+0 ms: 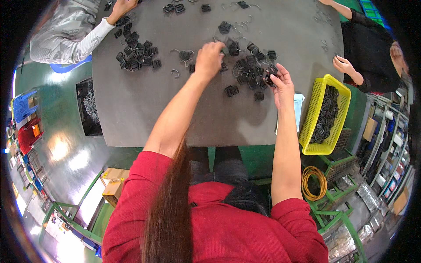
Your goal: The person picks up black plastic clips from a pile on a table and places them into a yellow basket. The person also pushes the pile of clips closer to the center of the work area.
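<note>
My left hand [209, 58] reaches out over the grey table [144, 101], fingers curled at the near edge of a heap of small black plastic parts [247, 65] and bent wire hooks [175, 73]; whether it grips one I cannot tell. My right hand [280, 83] is at the right side of the same heap, fingers closed on one black part [269, 72] with a wire in it. A loose black part [231, 90] lies between my hands.
A yellow basket [316, 105] of black parts hangs at the table's right edge. Another pile of black parts [136, 50] lies far left by a co-worker's hand [120, 8]. A second person's hand [343, 65] works at right. An orange coiled cable [313, 182] sits below.
</note>
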Demonstrator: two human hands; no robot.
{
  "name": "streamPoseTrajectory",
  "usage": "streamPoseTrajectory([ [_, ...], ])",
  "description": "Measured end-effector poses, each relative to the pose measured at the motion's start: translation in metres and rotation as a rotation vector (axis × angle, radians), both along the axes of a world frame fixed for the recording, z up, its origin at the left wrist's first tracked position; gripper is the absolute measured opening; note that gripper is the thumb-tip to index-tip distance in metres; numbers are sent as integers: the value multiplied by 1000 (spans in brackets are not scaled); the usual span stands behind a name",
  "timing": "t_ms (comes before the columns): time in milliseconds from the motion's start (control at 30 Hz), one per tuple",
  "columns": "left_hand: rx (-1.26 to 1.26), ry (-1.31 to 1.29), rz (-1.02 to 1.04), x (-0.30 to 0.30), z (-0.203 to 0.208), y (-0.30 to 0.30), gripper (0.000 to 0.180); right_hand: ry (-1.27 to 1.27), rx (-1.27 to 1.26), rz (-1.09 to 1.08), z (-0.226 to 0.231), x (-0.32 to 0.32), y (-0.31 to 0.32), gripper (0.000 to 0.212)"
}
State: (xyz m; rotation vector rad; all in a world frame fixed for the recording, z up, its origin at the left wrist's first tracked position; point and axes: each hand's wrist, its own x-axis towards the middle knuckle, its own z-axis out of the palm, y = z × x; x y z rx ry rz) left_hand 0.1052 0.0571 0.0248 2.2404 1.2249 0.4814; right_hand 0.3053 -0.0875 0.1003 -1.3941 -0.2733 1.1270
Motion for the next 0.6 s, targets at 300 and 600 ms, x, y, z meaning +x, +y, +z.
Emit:
streamPoseTrajectory([
  [300,-740,-257,380,-31,40,37,41,-1099,-237,332,-42,8,30,32],
  [600,-903,-306,382,-24,46,30,26,-1397,-228,603,-74,-36,121,36],
])
